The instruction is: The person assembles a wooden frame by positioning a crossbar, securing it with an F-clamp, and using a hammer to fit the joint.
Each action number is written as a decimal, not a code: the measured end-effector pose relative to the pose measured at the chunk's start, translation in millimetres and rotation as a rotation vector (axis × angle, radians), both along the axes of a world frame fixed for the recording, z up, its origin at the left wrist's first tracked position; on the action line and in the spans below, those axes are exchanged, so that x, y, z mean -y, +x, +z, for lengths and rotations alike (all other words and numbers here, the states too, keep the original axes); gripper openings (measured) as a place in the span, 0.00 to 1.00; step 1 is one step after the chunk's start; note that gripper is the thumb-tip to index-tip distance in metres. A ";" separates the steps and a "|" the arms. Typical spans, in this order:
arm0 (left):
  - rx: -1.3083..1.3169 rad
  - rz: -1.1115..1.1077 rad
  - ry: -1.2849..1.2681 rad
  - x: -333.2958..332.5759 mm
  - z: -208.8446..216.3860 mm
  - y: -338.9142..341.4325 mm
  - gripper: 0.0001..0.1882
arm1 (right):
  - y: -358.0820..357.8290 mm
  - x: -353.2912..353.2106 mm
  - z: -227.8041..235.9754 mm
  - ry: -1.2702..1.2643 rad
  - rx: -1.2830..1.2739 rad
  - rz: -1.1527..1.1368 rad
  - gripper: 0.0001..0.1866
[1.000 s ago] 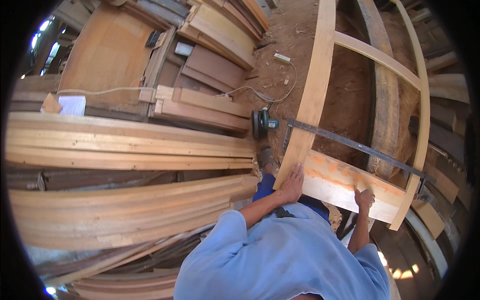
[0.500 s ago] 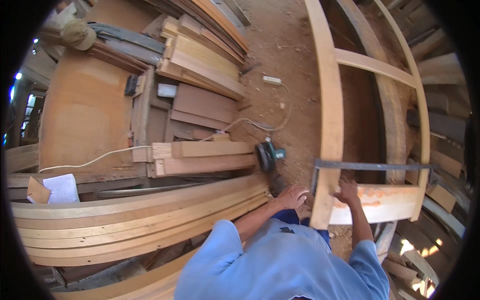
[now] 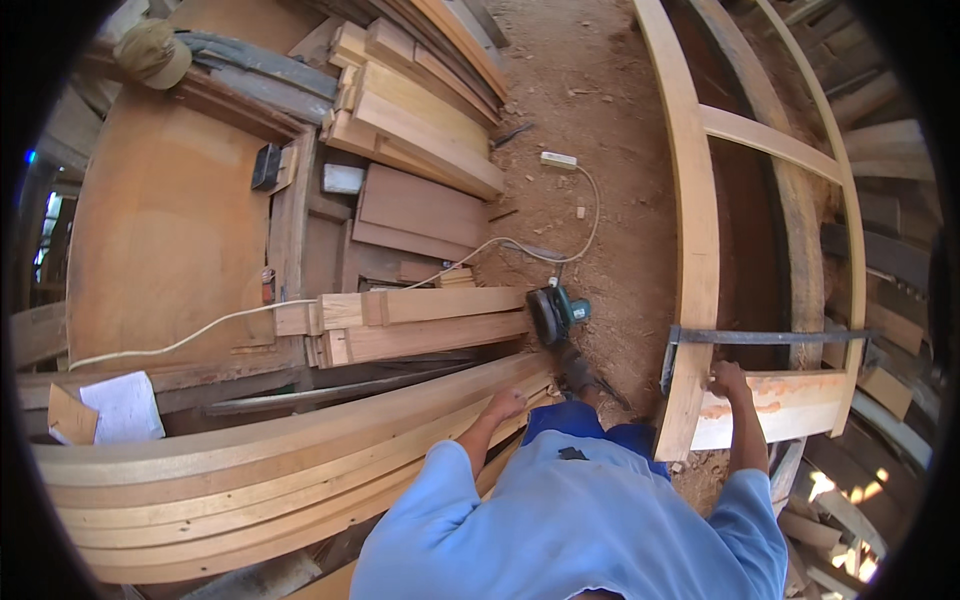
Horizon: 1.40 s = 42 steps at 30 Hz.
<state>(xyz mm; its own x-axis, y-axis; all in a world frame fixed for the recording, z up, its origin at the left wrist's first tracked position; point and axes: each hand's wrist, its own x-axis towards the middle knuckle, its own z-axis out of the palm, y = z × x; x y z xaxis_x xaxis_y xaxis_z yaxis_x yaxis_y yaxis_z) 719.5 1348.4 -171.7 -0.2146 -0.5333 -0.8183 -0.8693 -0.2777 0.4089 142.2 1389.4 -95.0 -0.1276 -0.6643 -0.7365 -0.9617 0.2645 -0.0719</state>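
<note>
A pale wooden frame (image 3: 697, 250) lies on the right, with a dark metal bar clamp (image 3: 775, 337) across its near end. My right hand (image 3: 728, 381) is at the inner corner just below the clamp, where the side rail meets the near crosspiece (image 3: 790, 405). Its fingers are curled, and what they hold, if anything, is hidden. The crosspiece has orange-brown smears on its top. My left hand (image 3: 507, 403) hangs apart from the frame, over the right end of the stacked long boards (image 3: 290, 425). Its fingers look curled in, with nothing visible in them.
A green and black power tool (image 3: 556, 311) rests on the dirt floor before my legs. A white cord (image 3: 592, 215) loops to a white power strip (image 3: 558, 159). Boards (image 3: 425, 120) are piled at left, beyond a paper sheet (image 3: 122, 408). A cap (image 3: 152, 54) lies far left.
My left hand has drawn away from the frame, moving left over the boards, and its fingers have curled. My right hand stays by the corner under the clamp. The view has shifted slightly.
</note>
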 end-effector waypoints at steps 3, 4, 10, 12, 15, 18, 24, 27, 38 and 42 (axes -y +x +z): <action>0.035 -0.020 0.018 -4.9 3.0 3.1 0.19 | 5.6 5.2 12.4 0.019 -0.076 -0.061 0.26; 0.048 -0.027 0.031 -5.4 5.9 4.2 0.19 | 3.9 6.6 13.9 0.054 -0.054 -0.084 0.27; -0.038 0.244 -0.157 -7.6 12.7 0.2 0.18 | -1.7 17.5 7.3 0.164 0.001 -0.102 0.31; -0.104 0.235 -0.135 -1.0 15.1 -7.4 0.17 | -21.0 9.0 -8.8 0.148 0.067 -0.120 0.31; -0.090 0.180 0.010 8.3 31.0 -24.3 0.18 | -31.3 -5.4 -14.3 0.065 0.092 -0.090 0.28; -0.011 0.115 0.035 -6.7 25.6 -6.2 0.19 | 16.9 21.8 21.8 0.050 0.018 -0.057 0.26; -0.018 -0.020 -0.095 36.6 30.8 -7.8 0.21 | -2.0 1.1 3.6 -0.007 0.137 -0.079 0.27; -0.018 0.003 -0.142 67.6 43.7 -9.7 0.22 | -15.5 -6.7 -20.6 -0.026 0.096 -0.008 0.27; 0.009 -0.052 -0.118 85.9 28.4 -28.7 0.22 | 8.2 -0.9 1.3 -0.020 0.045 -0.103 0.29; -0.255 -0.414 -0.128 57.6 56.4 -133.8 0.23 | 17.6 8.1 22.8 0.047 -0.019 -0.139 0.26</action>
<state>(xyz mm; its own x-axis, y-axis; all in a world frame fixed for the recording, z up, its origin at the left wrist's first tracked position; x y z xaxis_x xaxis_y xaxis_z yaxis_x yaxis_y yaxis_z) 585.8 1290.8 -115.4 -0.6142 -0.4537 -0.6457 -0.7638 0.1360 0.6310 159.8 1381.4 -72.2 -0.2304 -0.6040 -0.7630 -0.9168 0.3976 -0.0379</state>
